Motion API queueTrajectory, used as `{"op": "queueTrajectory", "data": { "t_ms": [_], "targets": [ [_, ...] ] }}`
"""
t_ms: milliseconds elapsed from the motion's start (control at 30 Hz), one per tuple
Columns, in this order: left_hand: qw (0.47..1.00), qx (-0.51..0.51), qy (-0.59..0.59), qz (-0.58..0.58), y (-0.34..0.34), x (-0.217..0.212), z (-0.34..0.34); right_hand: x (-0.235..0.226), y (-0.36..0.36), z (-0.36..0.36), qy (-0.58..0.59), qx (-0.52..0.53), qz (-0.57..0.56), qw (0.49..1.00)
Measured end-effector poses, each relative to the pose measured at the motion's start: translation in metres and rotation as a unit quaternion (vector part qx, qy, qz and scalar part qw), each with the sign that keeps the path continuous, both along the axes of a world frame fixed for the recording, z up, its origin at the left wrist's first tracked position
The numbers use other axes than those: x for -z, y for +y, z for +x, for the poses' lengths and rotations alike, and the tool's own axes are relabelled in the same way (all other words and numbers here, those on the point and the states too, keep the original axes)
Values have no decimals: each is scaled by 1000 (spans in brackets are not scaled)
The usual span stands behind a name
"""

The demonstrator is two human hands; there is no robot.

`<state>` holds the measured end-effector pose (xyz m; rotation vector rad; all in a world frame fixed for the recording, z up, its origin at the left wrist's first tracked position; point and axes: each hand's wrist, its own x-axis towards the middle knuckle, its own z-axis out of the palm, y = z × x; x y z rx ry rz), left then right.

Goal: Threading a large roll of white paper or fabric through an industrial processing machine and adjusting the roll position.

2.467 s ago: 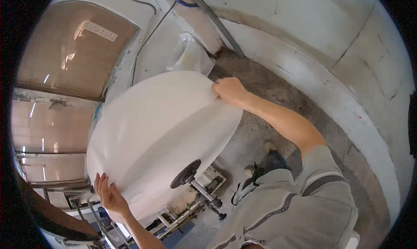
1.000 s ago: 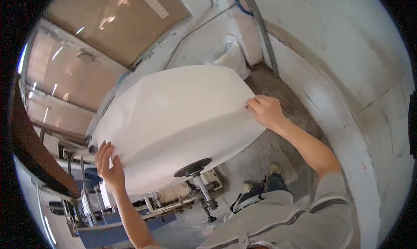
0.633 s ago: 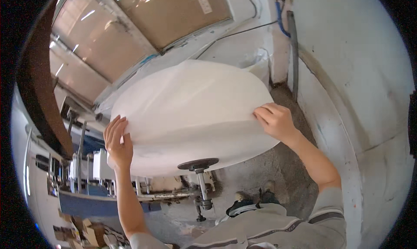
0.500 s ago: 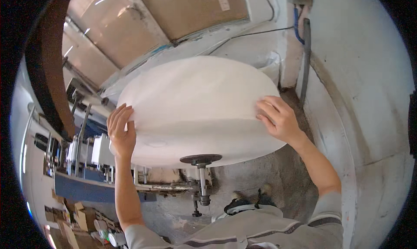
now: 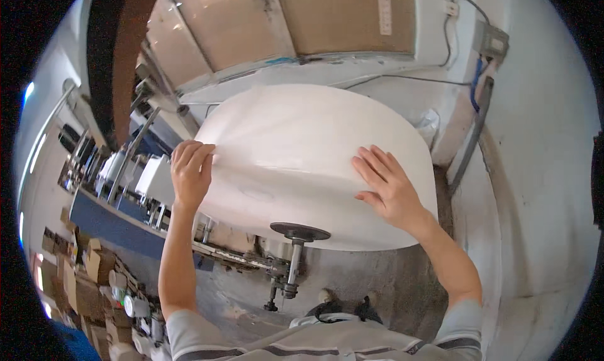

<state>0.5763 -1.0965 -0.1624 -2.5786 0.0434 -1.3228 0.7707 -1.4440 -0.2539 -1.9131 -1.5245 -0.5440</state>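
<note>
A large white roll [image 5: 302, 134] of sheet material, film or paper, spreads out in front of me. A black round flange [image 5: 300, 231] on a metal shaft [image 5: 294, 263] shows against its near end. At the roll's left side, my left hand [image 5: 191, 172] is closed, fingertips and thumb pinching the white sheet, which has faint creases running from that spot. My right hand [image 5: 391, 188] lies on the right part of the roll, its fingers stretched out and the thumb apart, gripping nothing.
A machine frame with rails [image 5: 126, 210] and a blue panel stands to the left. Cardboard boxes [image 5: 100, 260] and white containers [image 5: 136, 305] are at the lower left. A wall with a grey electrical box [image 5: 495, 43] and cables rises on the right, and brown window panels [image 5: 346, 21] are behind.
My view has turned, shifting the scene. My right hand has moved inward over the roll and flattened, fingers straighter. My left hand's fingers have drawn together at the roll's left side.
</note>
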Motion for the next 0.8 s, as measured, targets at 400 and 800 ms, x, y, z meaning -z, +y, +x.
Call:
{"op": "queueTrajectory", "data": {
  "t_ms": [400,800],
  "targets": [
    [879,-199,-180,-394,218,90,-113,-51,83,-52,10,85,-69,994],
    [257,-66,-60,-962,447,468,-190,-38,141,-81,200,183,-58,961]
  ]
}}
